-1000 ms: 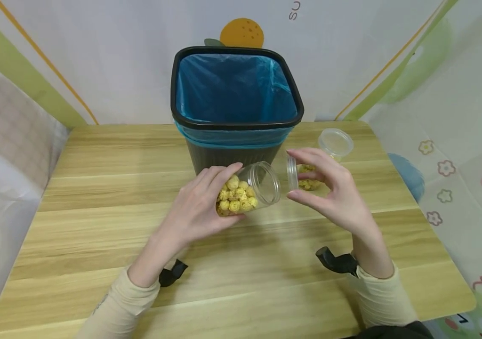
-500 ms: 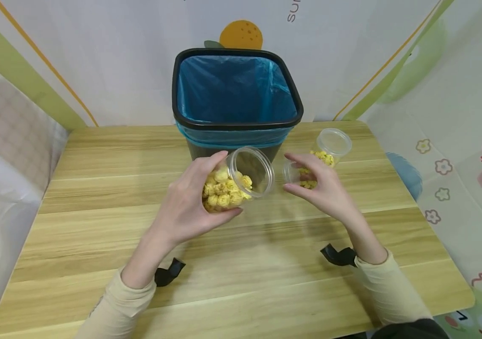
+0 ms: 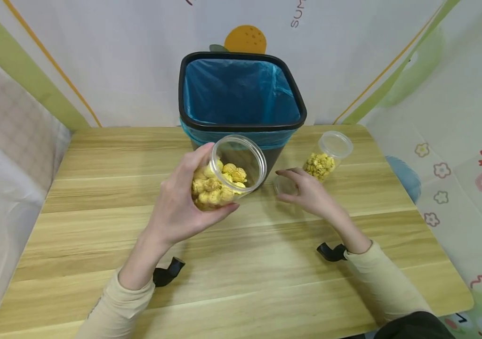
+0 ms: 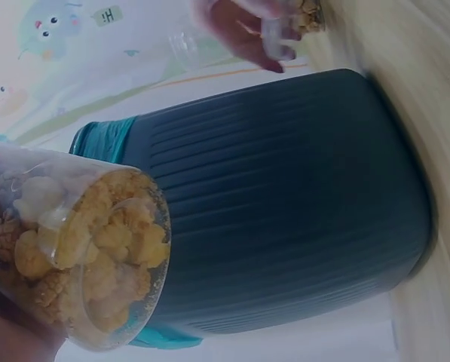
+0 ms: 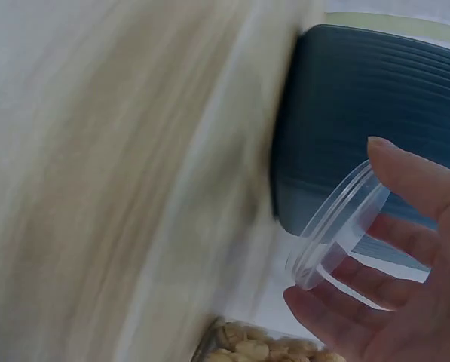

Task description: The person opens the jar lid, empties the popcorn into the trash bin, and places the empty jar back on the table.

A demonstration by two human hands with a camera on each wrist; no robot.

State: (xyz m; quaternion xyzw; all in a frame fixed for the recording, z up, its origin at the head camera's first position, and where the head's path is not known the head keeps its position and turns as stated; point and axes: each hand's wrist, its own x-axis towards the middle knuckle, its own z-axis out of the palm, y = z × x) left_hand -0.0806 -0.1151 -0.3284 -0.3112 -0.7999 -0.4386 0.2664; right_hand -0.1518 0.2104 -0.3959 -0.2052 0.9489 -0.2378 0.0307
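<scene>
My left hand (image 3: 177, 207) grips a clear plastic jar (image 3: 228, 172) of yellow popcorn, tilted with its uncovered mouth toward the right. Seen from the left wrist, the jar's base (image 4: 127, 256) and the popcorn inside fill the lower left. A clear round lid (image 3: 285, 186) is pinched by its edge between the thumb and fingers of my right hand (image 3: 310, 193), low over the table. That lid (image 5: 338, 226) shows on edge in the right wrist view. Behind the jar stands a dark ribbed trash bin (image 4: 285, 204) with a blue liner (image 3: 241, 94).
A second clear jar (image 3: 327, 155) of popcorn, its lid on, stands to the right of the bin. The wooden table (image 3: 241, 282) has a printed white curtain (image 3: 131, 61) behind it and more printed sheeting at its right side.
My left hand has moved slightly left and up, turning the jar's mouth more toward the head camera. My right hand has carried the lid away from the jar and lower toward the table.
</scene>
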